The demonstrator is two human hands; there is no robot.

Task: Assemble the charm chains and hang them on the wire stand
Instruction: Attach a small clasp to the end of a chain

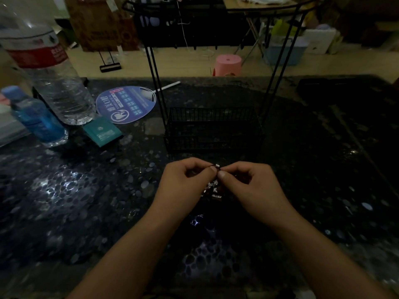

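Both hands meet over the middle of the table [86,190], a little in front of its near edge and just before the wire stand [212,128]. Between them is the small silver bead [217,166] that is being put on the dark cord [210,166].

The left hand [185,182] has its fingers curled, and thumb and forefinger pinch the cord, which runs almost level from the left fingertips toward the right. The right hand [250,184] is curled too, and its thumb and forefinger pinch at the bead, or at the cord end just beside it; the picture is too dark to say which. The bead lies exactly where the two pairs of fingertips touch, so neither hand is nearer to it than the other. Its hole seems to lie along the cord, left to right, so I judge that the coming move is a short slide along this line.

Under the fingertips, between the two palms, hang the other charms [212,188], a small shiny bunch that reaches down toward the table.

The stand is beyond the hands, toward the far edge. Its top bar [216,6] is high above them, and no chain on it can be made out.
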